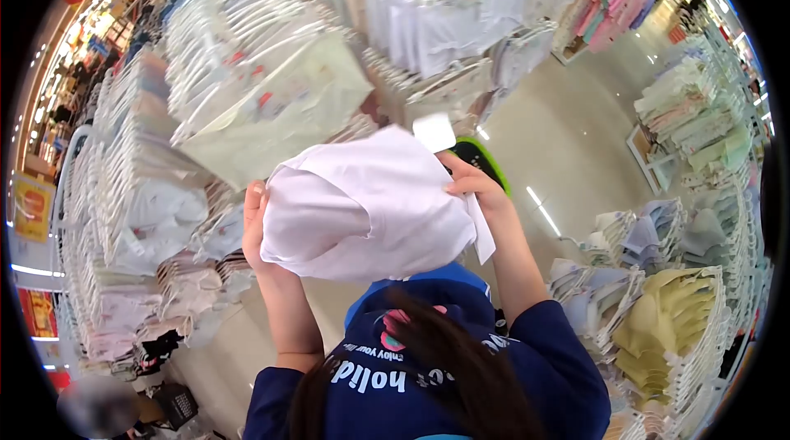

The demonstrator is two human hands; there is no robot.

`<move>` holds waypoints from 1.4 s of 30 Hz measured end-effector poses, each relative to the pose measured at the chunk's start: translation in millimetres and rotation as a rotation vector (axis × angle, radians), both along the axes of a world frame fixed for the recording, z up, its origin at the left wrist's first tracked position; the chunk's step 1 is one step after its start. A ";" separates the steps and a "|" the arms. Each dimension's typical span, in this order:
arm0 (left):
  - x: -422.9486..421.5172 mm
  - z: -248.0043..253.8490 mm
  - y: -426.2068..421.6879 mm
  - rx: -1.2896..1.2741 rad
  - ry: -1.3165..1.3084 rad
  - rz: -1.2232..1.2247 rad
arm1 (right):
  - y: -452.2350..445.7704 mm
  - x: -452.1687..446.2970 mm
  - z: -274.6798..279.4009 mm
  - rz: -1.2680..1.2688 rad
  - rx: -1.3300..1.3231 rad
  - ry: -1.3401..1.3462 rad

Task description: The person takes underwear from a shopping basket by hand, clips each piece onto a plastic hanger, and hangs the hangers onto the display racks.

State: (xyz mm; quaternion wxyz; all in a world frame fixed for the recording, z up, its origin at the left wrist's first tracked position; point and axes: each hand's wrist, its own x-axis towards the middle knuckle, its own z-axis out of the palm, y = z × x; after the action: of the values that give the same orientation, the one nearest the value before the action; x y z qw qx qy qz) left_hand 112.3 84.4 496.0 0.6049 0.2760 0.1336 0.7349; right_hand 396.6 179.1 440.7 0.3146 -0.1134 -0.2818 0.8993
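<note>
A pale pink garment [387, 201] is stretched between my two hands in front of my chest, with an opening and folds on its left half. My left hand [253, 222] grips its left edge, the fingers partly hidden by the cloth. My right hand [477, 185] pinches the right edge between thumb and fingers. A white tag [434, 132] sticks up at the garment's upper right, beside my right hand. The exact cut of the garment cannot be made out through the folds.
Racks of light clothes on white hangers [271, 86] stand close ahead and to the left. Yellow clothes [671, 321] hang at the lower right. A black object with a green rim [485, 162] sits behind my right hand, above the shiny floor [551, 152].
</note>
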 end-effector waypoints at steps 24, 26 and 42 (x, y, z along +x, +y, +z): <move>-68.2 -77.8 -166.1 -0.275 0.868 0.839 | -165.1 -234.6 75.8 0.125 -0.089 0.117; -91.5 -83.2 -172.3 -0.401 0.960 0.731 | -166.0 -233.7 78.0 0.151 -0.067 0.153; -76.9 -64.8 -147.4 -0.048 1.202 1.082 | -127.2 -238.2 142.6 0.291 0.416 -0.238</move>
State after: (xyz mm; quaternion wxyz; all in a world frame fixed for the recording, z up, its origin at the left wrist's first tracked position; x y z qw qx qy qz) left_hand 35.4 -63.0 431.2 -0.0039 0.5078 0.5668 0.6487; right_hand 158.4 51.9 583.3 0.1634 -0.1097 -0.5088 0.8381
